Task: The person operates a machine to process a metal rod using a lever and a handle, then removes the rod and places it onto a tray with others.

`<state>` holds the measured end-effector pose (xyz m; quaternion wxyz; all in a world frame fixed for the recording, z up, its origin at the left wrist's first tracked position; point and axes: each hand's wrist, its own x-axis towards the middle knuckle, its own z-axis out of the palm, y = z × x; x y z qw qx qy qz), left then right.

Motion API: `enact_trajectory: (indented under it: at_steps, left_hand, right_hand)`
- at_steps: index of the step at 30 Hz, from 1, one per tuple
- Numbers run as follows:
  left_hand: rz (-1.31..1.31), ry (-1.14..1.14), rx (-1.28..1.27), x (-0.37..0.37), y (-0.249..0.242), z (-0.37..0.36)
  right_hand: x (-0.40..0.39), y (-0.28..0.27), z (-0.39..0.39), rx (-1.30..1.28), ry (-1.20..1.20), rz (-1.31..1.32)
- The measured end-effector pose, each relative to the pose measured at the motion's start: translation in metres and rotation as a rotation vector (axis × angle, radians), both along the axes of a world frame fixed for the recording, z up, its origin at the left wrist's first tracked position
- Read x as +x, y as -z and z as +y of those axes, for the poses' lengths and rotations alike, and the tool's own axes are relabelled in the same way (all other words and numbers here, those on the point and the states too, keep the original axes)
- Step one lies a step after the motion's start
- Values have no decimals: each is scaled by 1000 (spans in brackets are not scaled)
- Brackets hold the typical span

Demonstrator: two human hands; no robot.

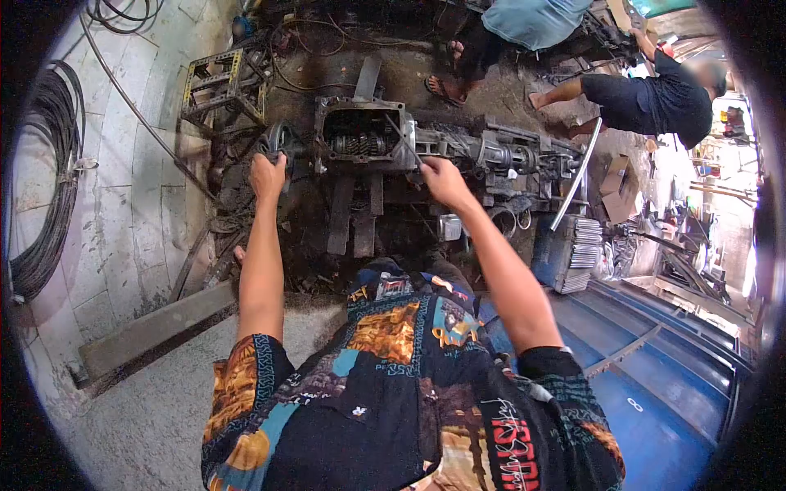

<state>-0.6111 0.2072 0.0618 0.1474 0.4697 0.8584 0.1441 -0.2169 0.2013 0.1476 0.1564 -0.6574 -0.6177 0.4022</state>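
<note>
A greasy gearbox (pixel 426 143) lies on wooden blocks on the oily floor, its top open with gears (pixel 356 145) showing inside. My left hand (pixel 268 174) grips the round flange (pixel 277 139) at the gearbox's left end. My right hand (pixel 442 178) is closed on a thin metal rod (pixel 404 139) that slants up into the open housing.
Two other people crouch at the far right (pixel 655 94) and top (pixel 532 20). A metal stand (pixel 223 82) sits at upper left, coiled cable (pixel 45 188) on the left wall, a blue sheet-metal body (pixel 663 360) to the right, a stack of plates (pixel 577 254) beside it.
</note>
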Motion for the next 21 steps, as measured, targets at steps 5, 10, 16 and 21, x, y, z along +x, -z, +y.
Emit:
enact_trajectory:
  at_steps: [5,10,16,21]
  left_hand:
    - [-62,48,-61,-15,7,12]
    - [-112,87,-201,-21,-7,35]
    - [-137,72,-339,-14,-27,51]
    - [-115,42,-323,-9,-25,47]
  right_hand:
    - [38,-52,15,85,-385,-502]
    - [0,-106,73,98,-591,-756]
    - [-25,-108,96,60,-750,-846]
    - [-20,-99,104,74,-788,-839]
